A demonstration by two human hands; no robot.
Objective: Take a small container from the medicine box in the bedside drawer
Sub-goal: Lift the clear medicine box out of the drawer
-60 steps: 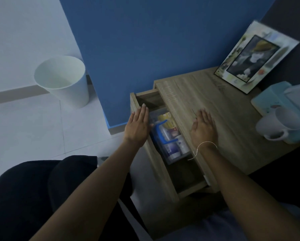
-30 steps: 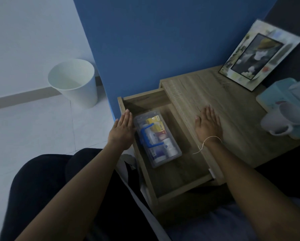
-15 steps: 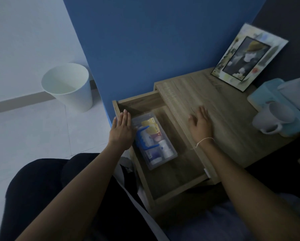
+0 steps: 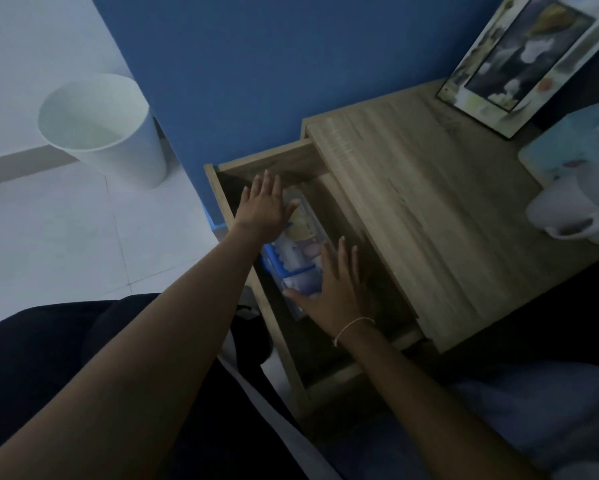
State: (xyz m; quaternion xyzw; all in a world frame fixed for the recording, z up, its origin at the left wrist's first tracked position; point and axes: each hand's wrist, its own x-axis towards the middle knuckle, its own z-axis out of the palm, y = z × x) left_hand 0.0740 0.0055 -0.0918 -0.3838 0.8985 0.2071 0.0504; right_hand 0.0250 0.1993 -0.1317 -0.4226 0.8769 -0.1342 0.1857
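The wooden bedside drawer (image 4: 284, 344) stands pulled out to the left of the nightstand top. Inside it lies a clear plastic medicine box (image 4: 300, 247) with a blue handle, several small containers showing through its lid. My left hand (image 4: 265, 209) is spread flat over the box's far end, fingers apart. My right hand (image 4: 336, 292), with a thin white thread at the wrist, is spread over the box's near end. Both hands hide parts of the box; neither has closed on it.
A white waste bin (image 4: 107, 129) stands on the tiled floor at the left. On the nightstand top (image 4: 429, 209) are a framed picture (image 4: 530, 60), a light mug (image 4: 568, 209) and a teal tissue box (image 4: 565, 150). A blue wall rises behind.
The drawer was slid out further. My left hand left the drawer's front edge and my right hand left the nightstand top; both now lie over the medicine box.
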